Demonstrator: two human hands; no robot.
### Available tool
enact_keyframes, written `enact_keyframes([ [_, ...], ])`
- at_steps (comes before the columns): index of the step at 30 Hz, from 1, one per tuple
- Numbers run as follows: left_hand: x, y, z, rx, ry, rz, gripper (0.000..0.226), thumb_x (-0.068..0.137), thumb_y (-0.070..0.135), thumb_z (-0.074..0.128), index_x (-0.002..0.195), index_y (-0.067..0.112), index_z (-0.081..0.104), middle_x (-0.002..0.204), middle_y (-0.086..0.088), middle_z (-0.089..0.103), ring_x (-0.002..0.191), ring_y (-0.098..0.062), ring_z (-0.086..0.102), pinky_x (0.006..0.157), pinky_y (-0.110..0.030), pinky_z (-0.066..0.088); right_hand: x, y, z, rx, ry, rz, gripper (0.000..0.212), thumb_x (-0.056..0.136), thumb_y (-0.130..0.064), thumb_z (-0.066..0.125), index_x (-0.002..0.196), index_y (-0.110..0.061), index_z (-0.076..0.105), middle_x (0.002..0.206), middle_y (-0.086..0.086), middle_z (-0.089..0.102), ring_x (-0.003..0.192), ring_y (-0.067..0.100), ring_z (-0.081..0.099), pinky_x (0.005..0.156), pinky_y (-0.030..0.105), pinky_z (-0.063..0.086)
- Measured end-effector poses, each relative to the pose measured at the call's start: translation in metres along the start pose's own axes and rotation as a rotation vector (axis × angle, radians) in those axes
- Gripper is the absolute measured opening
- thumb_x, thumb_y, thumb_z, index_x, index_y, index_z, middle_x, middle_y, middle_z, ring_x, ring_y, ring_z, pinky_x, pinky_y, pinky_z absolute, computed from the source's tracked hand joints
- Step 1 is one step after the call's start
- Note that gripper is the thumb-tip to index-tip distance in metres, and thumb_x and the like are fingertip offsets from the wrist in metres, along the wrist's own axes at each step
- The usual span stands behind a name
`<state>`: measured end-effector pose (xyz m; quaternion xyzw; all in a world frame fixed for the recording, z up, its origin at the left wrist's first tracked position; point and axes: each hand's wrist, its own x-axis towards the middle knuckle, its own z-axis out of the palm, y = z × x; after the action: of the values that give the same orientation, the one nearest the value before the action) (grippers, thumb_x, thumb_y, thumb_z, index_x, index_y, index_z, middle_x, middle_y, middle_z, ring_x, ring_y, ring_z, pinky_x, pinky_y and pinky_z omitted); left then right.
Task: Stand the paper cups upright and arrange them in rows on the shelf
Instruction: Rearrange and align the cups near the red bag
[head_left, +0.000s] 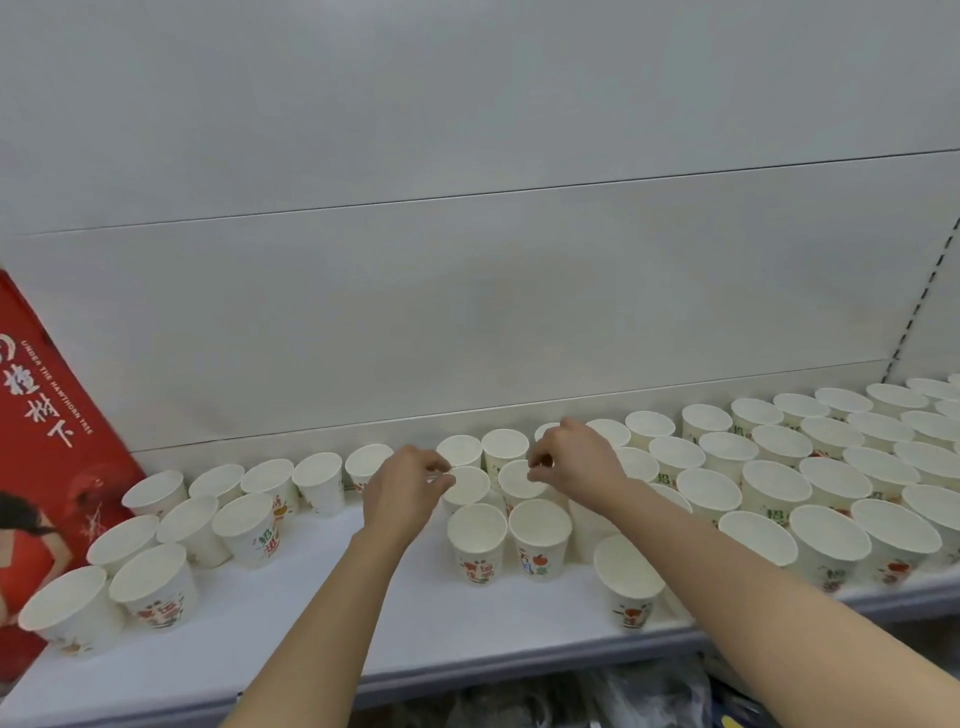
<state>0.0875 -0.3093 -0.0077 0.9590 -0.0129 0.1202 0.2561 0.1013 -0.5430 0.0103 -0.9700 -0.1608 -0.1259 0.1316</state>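
- Shelf: white, running across the lower half of the frame; its front edge crosses the bottom, with dark bagged goods dimly visible beneath it at lower centre.
- Both forearms enter from the bottom edge and reach to the middle of the shelf.
- Nearest cups: one upright paper cup stands alone right of centre, close to the front edge, beside the right forearm. Two more stand side by side at centre, just in front of the hands. All show white interiors with nothing inside.
- Left hand: fingers curled, thumb and fingertips pinching the near-left rim of an upright cup in the second row.
- Right hand: fingers curled, fingertips pinching the rim of the neighbouring upright cup. The two held cups stand just beside each other; the hands are near but apart.
- Lower left: a loose group of upright cups, unevenly spaced.
- Right side: dense, orderly rows of upright cups, rims nearly touching, extending to the right edge.
- Back row: a single line of upright cups along the rear of the shelf, against the white back panel.
- Far left: a red printed carton leaning at the shelf's end.
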Motion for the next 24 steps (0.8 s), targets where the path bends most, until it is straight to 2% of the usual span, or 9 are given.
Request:
enact_keyframes([
  [3, 0.015, -0.004, 0.008, -0.011, -0.009, -0.102, 0.022, 0.085, 0.04, 0.065, 0.104, 0.029, 0.071, 0.105, 0.009, 0.068, 0.096, -0.016, 0.063, 0.073, -0.029, 0.047, 0.016, 0.004, 0.012, 0.022, 0.0, 0.112, 0.008, 0.077, -0.027, 0.068, 0.084, -0.027, 0.071, 0.085, -0.002, 0.067, 0.095, 0.015, 0.05, 0.063, 0.025, 0.033],
  [6, 0.021, -0.003, 0.017, 0.003, -0.018, -0.146, 0.023, 0.085, 0.037, 0.065, 0.104, 0.025, 0.071, 0.102, 0.005, 0.07, 0.094, -0.019, 0.064, 0.073, -0.029, 0.048, 0.024, 0.006, 0.018, -0.074, -0.004, 0.132, 0.01, 0.077, -0.023, 0.066, 0.086, -0.026, 0.071, 0.088, -0.001, 0.068, 0.097, 0.019, 0.052, 0.064, 0.025, 0.03],
  [10, 0.023, 0.001, 0.024, 0.007, -0.018, -0.174, 0.014, 0.085, 0.03, 0.067, 0.097, 0.024, 0.072, 0.095, 0.004, 0.072, 0.09, -0.019, 0.065, 0.072, -0.028, 0.049, 0.031, 0.008, 0.027, -0.17, -0.005, 0.125, 0.012, 0.079, -0.024, 0.065, 0.088, -0.022, 0.071, 0.09, 0.002, 0.068, 0.099, 0.021, 0.053, 0.068, 0.027, 0.036],
  [14, 0.021, 0.003, 0.029, -0.031, -0.022, -0.169, 0.011, 0.083, 0.023, 0.067, 0.092, 0.024, 0.072, 0.092, 0.005, 0.072, 0.087, -0.019, 0.066, 0.073, -0.029, 0.052, 0.038, 0.007, 0.033, -0.226, 0.01, 0.111, 0.016, 0.081, -0.019, 0.061, 0.094, -0.021, 0.07, 0.093, 0.005, 0.066, 0.098, 0.022, 0.055, 0.07, 0.027, 0.036],
  [19, 0.017, 0.003, 0.033, -0.089, -0.029, -0.109, 0.014, 0.086, 0.026, 0.067, 0.099, 0.025, 0.071, 0.093, 0.01, 0.071, 0.089, -0.014, 0.065, 0.075, -0.029, 0.052, 0.037, 0.011, 0.038, -0.228, 0.042, 0.094, 0.015, 0.08, -0.015, 0.058, 0.088, -0.02, 0.07, 0.086, 0.002, 0.067, 0.094, 0.022, 0.054, 0.064, 0.028, 0.033],
  [22, 0.014, -0.002, 0.025, -0.097, 0.03, -0.096, 0.009, 0.086, 0.031, 0.067, 0.095, 0.029, 0.071, 0.09, 0.014, 0.07, 0.088, -0.01, 0.064, 0.072, -0.028, 0.051, 0.035, 0.014, 0.039, -0.192, 0.042, 0.102, 0.015, 0.077, -0.015, 0.058, 0.083, -0.019, 0.07, 0.084, 0.001, 0.067, 0.091, 0.023, 0.054, 0.063, 0.028, 0.03],
  [24, 0.012, -0.014, 0.011, -0.063, 0.093, -0.087, 0.006, 0.087, 0.03, 0.065, 0.09, 0.031, 0.07, 0.087, 0.016, 0.069, 0.085, -0.009, 0.063, 0.067, -0.026, 0.049, 0.036, 0.013, 0.039, -0.169, 0.109, 0.086, 0.012, 0.078, -0.016, 0.059, 0.081, -0.016, 0.07, 0.081, 0.002, 0.066, 0.088, 0.024, 0.054, 0.062, 0.028, 0.03],
])
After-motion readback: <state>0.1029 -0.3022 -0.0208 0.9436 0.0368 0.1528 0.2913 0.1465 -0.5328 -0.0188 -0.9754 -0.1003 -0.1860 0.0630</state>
